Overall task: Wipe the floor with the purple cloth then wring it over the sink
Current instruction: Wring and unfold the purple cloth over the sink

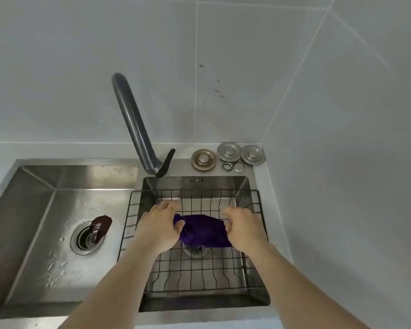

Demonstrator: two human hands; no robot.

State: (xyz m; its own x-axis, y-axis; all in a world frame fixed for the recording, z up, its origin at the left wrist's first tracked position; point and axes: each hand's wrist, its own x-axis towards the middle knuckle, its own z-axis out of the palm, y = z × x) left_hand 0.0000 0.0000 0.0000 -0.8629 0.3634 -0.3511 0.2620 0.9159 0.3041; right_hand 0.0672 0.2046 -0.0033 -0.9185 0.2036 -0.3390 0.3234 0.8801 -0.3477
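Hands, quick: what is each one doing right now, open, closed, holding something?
Left hand: closed on one end of the purple cloth.
Right hand: closed on the cloth's other end, over the wire rack in the sink.

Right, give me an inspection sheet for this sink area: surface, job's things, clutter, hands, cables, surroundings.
Surface: steel double sink; water droplets on the left basin floor, a black wire rack sitting in the right basin.
Job's things: purple cloth, bunched, held above the rack over the right basin.
Clutter: a dark brown item beside the left drain; three drain stoppers and two small rings on the ledge behind the right basin.
Hands: left hand and right hand each grip one end of the cloth.
Cables: nothing seen.
Surroundings: grey faucet between the basins, no water running; pale tiled wall with a few dark specks.
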